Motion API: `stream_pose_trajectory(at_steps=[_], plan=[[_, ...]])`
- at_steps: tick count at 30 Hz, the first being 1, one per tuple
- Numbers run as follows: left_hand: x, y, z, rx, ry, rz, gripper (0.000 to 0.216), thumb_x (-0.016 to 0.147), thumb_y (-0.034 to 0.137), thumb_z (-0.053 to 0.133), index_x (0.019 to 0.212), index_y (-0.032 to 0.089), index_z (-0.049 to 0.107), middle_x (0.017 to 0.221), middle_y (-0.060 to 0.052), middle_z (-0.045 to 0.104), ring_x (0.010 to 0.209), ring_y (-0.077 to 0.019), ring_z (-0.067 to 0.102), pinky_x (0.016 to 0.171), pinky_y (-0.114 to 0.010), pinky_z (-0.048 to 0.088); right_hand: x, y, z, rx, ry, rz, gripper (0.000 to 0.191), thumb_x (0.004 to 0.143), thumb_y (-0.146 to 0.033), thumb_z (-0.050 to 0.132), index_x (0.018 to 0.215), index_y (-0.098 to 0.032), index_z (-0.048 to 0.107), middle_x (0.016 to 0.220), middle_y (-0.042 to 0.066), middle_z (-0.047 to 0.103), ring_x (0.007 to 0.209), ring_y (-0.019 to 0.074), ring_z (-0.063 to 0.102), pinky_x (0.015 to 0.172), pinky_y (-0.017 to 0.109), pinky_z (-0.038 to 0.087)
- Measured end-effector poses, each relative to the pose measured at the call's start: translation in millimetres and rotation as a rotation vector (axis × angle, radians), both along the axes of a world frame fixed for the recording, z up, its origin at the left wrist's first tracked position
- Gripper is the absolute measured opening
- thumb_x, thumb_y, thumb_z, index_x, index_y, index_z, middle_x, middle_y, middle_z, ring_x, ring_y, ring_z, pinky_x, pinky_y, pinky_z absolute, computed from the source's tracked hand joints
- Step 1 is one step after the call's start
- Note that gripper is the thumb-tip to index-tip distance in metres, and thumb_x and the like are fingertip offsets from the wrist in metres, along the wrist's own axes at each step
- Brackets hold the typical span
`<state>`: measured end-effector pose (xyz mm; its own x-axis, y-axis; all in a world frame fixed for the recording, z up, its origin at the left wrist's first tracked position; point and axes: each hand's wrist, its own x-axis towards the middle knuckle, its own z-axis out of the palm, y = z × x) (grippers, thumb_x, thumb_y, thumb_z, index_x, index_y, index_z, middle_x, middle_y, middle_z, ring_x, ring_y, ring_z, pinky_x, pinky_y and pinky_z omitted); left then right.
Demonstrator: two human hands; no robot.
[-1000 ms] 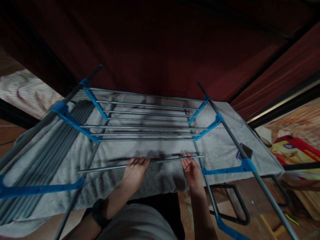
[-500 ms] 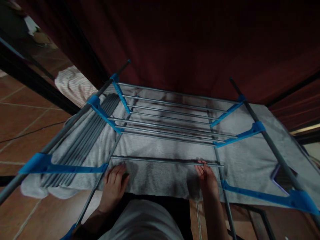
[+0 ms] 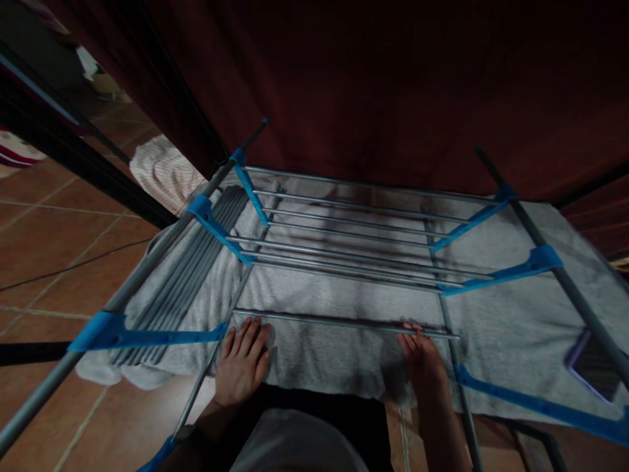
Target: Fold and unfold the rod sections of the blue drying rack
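A loose grey metal rod [image 3: 334, 321] lies crosswise in front of me, between the two sides of a rack frame. Close to its right end, my right hand [image 3: 423, 354] has its fingers curled round it. My left hand [image 3: 244, 360] rests flat on the grey blanket [image 3: 324, 367], fingers spread just below the rod's left end. Beyond the rod, several metal crossbars [image 3: 344, 252] span the frame between blue plastic brackets [image 3: 221, 233]. The nearer blue brackets, left [image 3: 147, 338] and right [image 3: 531, 401], have no crossbar between them.
Several grey tubes [image 3: 191, 275] lie side by side on the blanket at left. A phone [image 3: 597, 367] sits at the right, partly behind the frame's side pole [image 3: 584, 308]. Dark red curtains [image 3: 368, 85] hang behind. Tiled floor [image 3: 63, 262] and a thin cable show at left.
The view has shifted, so the rack appears farther right. My left hand's fingers have spread and flattened on the blanket. My right hand stays at the rod's right end.
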<state>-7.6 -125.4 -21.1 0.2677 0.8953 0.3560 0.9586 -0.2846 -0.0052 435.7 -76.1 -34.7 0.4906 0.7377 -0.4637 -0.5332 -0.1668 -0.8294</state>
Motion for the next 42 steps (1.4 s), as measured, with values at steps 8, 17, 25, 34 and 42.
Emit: stream_pose_trajectory(at_steps=[8,17,25,34,42], plan=[[-0.7,-1.2,-4.1,0.000,-0.037,-0.004,0.054,0.100,0.033,0.056,0.153,0.023,0.060,0.158,-0.016,0.061,0.151,-0.0360,0.054,0.128,-0.055,0.033,3.2,-4.3,-12.5,0.040,-0.073,0.036,0.028,0.077,-0.045,0.081,0.099,-0.028,0.075,0.112,0.006,0.080,0.113,0.0262,0.076,0.115,0.056,0.055],[0.7,1.7,-7.7,0.051,-0.072,-0.027,0.060,0.102,0.032,0.053,0.159,0.014,0.053,0.158,-0.020,0.061,0.154,-0.0363,0.049,0.132,-0.053,0.025,-0.3,-2.1,-2.2,0.082,0.041,0.018,0.017,0.077,-0.037,0.085,0.091,-0.028,0.080,0.105,0.003,0.083,0.108,0.0218,0.077,0.115,0.047,0.056],[3.0,2.4,-5.2,-0.039,-0.327,0.038,0.049,0.102,0.035,0.056,0.149,0.021,0.065,0.154,-0.015,0.065,0.148,-0.0334,0.056,0.131,-0.051,0.026,6.7,-3.8,-6.5,0.082,0.062,0.035,0.017,0.076,-0.036,0.087,0.089,-0.029,0.080,0.103,0.001,0.084,0.106,0.0204,0.078,0.110,0.043,0.060],[49.5,35.1,48.8,-0.116,-1.914,0.725,0.012,0.093,0.033,0.071,0.096,0.022,0.069,0.100,-0.007,0.078,0.098,-0.0222,0.075,0.092,-0.034,0.060,19.8,-5.9,-7.9,0.061,0.046,0.081,0.012,0.082,-0.035,0.086,0.092,-0.029,0.081,0.105,0.001,0.084,0.107,0.0189,0.079,0.114,0.043,0.059],[52.8,70.1,86.2,-0.282,-2.414,0.803,0.018,0.098,0.007,0.057,0.088,0.015,0.070,0.084,-0.005,0.078,0.077,-0.0138,0.077,0.073,-0.022,0.062,26.6,-6.4,6.2,0.070,0.057,0.076,0.017,0.082,-0.037,0.086,0.095,-0.028,0.079,0.100,0.000,0.083,0.099,0.0165,0.080,0.100,0.034,0.066]])
